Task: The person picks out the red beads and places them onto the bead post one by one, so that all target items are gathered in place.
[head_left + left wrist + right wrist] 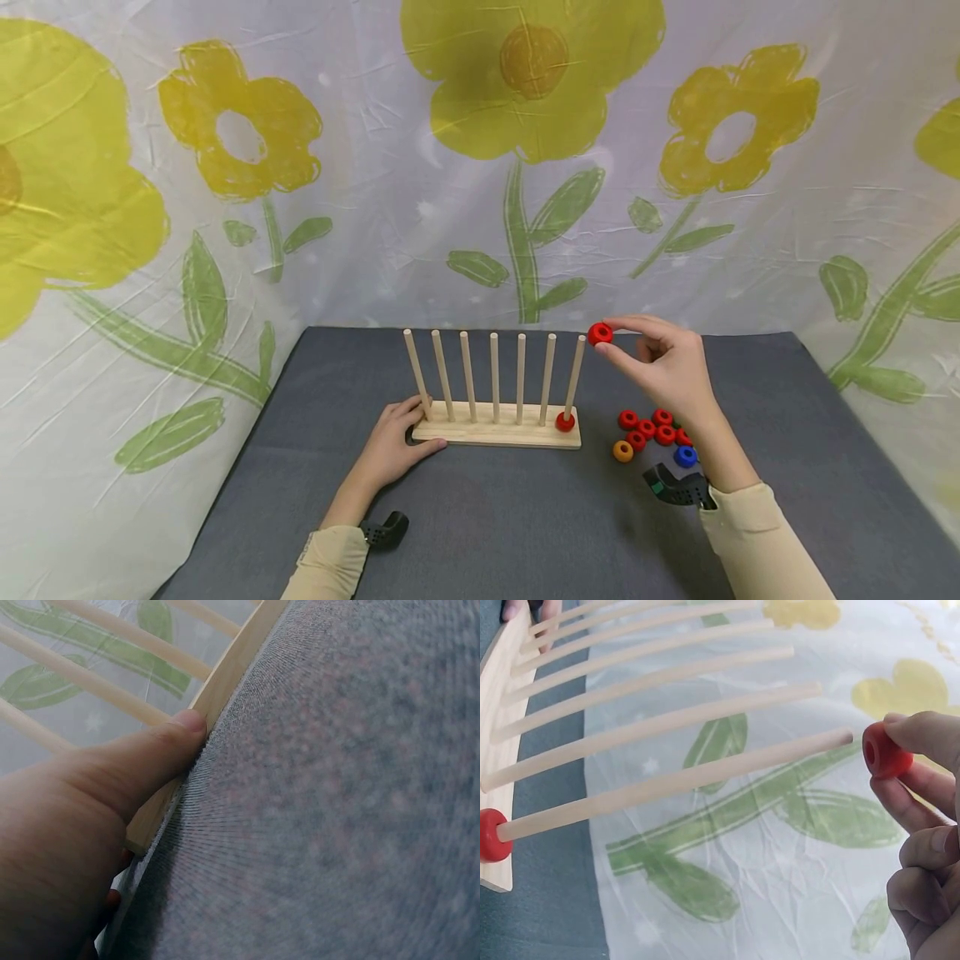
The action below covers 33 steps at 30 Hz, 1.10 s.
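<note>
A wooden peg rack (495,431) with a row of upright pegs stands on the table. My left hand (392,443) grips the left end of its base, thumb along the front edge and fingers at the back; the left wrist view shows the thumb (161,750) against the base's side. My right hand (667,367) pinches a red ring bead (600,334) between thumb and fingers. In the right wrist view this bead (885,750) is just off the tip of the rightmost peg (675,784), apart from it. Another red bead (565,422) sits at that peg's foot.
Several loose red beads (646,429) lie on the grey tablecloth (510,517) right of the rack. An orange bead (622,452) and a blue bead (686,456) lie with them. A flower-printed curtain (360,250) hangs behind the table.
</note>
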Each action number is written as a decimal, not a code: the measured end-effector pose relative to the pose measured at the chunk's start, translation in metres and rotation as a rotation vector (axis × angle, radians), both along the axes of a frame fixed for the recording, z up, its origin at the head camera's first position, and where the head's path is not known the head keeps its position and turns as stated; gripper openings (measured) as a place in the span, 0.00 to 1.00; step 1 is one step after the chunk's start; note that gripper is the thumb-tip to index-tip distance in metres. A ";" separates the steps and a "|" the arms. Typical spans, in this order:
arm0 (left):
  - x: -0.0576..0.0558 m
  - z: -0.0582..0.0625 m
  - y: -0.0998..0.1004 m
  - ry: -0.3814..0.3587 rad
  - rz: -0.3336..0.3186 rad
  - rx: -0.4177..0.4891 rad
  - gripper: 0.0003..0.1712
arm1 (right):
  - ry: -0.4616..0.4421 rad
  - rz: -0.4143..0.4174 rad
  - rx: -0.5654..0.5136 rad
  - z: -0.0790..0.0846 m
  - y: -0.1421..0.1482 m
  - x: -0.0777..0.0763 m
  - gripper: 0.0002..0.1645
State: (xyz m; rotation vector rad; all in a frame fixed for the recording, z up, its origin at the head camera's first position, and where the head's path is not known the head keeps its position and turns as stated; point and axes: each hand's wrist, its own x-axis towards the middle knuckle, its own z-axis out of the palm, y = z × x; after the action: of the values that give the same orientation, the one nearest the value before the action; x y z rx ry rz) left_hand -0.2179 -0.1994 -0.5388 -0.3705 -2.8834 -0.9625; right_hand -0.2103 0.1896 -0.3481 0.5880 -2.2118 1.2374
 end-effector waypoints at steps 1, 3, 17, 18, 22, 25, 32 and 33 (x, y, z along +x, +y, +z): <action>0.000 0.000 0.000 0.000 -0.001 0.001 0.44 | 0.002 0.003 -0.001 0.001 0.000 0.000 0.16; 0.000 0.000 0.000 -0.001 -0.001 0.002 0.44 | 0.003 0.009 -0.004 0.001 -0.001 0.000 0.16; -0.001 -0.001 0.000 0.001 -0.004 -0.007 0.44 | 0.004 0.033 0.013 -0.020 0.005 -0.019 0.18; -0.001 -0.001 0.000 0.001 -0.004 -0.005 0.44 | 0.005 0.033 0.016 -0.020 0.004 -0.020 0.17; -0.001 -0.001 -0.001 0.004 -0.005 -0.001 0.44 | 0.004 0.029 0.023 -0.020 0.003 -0.021 0.17; 0.000 -0.001 -0.001 0.009 -0.005 0.000 0.43 | 0.003 0.032 0.023 -0.021 0.003 -0.022 0.17; 0.000 -0.001 -0.001 0.006 -0.005 0.008 0.43 | 0.000 0.041 0.020 -0.022 0.001 -0.023 0.18; 0.000 -0.002 -0.001 0.005 -0.005 0.008 0.43 | -0.002 0.042 0.019 -0.022 0.001 -0.024 0.18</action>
State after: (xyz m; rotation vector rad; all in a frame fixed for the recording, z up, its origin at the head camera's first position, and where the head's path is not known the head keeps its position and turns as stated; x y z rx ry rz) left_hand -0.2182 -0.2003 -0.5403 -0.3793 -2.8745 -0.9715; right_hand -0.2340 0.1907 -0.3702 0.6444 -2.2254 1.2395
